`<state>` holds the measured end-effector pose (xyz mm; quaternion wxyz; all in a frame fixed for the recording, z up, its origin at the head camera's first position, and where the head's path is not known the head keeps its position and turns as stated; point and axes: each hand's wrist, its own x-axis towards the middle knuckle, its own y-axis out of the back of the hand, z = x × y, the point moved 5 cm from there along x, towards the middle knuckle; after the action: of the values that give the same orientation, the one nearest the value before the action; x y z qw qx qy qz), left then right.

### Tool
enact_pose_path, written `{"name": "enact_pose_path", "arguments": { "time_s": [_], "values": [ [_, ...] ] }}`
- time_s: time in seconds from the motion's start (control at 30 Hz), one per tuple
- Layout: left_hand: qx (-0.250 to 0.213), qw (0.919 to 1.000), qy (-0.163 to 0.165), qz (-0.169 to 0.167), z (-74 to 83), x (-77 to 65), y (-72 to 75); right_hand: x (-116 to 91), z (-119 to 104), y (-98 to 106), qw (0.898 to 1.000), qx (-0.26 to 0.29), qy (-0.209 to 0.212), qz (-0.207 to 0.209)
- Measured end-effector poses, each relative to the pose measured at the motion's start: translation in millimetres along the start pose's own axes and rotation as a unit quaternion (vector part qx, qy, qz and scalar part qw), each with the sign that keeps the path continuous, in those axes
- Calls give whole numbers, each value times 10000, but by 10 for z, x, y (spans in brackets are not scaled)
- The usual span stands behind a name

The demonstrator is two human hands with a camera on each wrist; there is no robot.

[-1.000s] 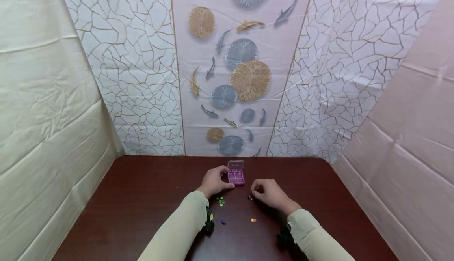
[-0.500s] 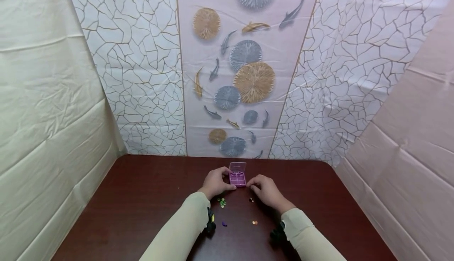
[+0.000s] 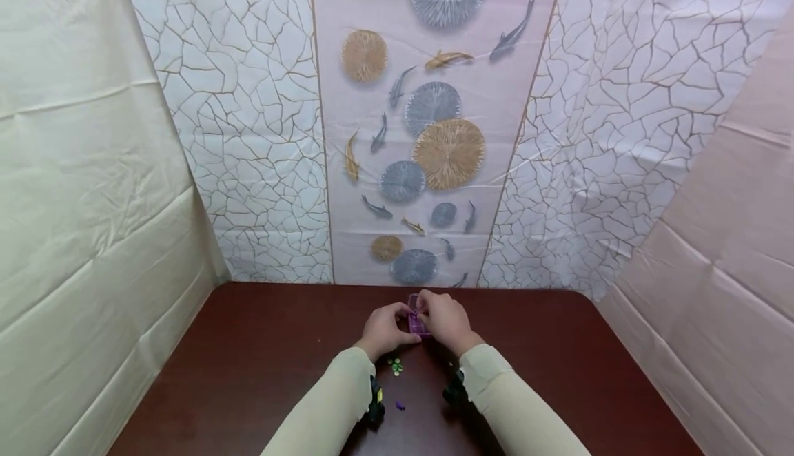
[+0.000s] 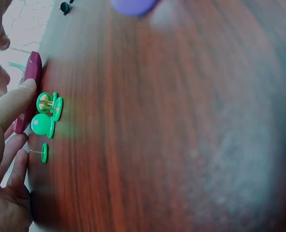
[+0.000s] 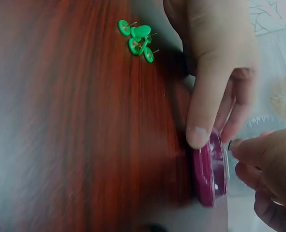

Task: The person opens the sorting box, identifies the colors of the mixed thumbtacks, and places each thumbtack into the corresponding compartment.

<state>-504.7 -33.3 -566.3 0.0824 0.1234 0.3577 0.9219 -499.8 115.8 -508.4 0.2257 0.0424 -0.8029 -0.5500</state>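
Observation:
My left hand (image 3: 381, 332) holds a small purple compartment box (image 3: 418, 326) near the back of the table, with the thumb on its front edge and the fingers on its far side. Its clear lid (image 3: 412, 299) stands up at the back. Directly over the box, my right hand (image 3: 446, 319) pinches a small black thumbtack (image 5: 231, 144) between thumb and fingertips; most of the tack is hidden. Several green thumbtacks (image 5: 139, 39) lie close to the left hand. A black thumbtack (image 4: 64, 7) shows on the table in the left wrist view.
Nearer the front of the table (image 3: 267, 373) lies a purple thumbtack (image 3: 400, 406), between the forearms. A patterned cloth (image 3: 260, 132) hangs behind the table's back edge, and plain cloths (image 3: 93, 167) hang at the sides.
My right hand has moved from the black thumbtacks on the table up and left to over the box. My left hand keeps its hold on the box.

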Motion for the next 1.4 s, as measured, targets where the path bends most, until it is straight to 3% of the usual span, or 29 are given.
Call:
{"name": "enact_pose_path", "arguments": {
  "time_s": [0.17,0.4,0.77,1.13,1.4],
  "values": [
    [-55,10000,22,-39,-22,-36,-73,52,-67,-70,9988,-462,118,-130],
    [111,9997,-168,147,-22,10,-29,143,-143,-82,9946,-932,456,56],
    [52,9998,-194,78,-13,10,-34,149,-163,-106,9887,-1309,737,-6],
    [217,9996,-158,49,-30,38,-52,130,-111,-167,9866,-1310,912,333],
    [182,9998,21,21,38,-7,-10,59,79,-116,9939,-875,475,482]
  ]
}}
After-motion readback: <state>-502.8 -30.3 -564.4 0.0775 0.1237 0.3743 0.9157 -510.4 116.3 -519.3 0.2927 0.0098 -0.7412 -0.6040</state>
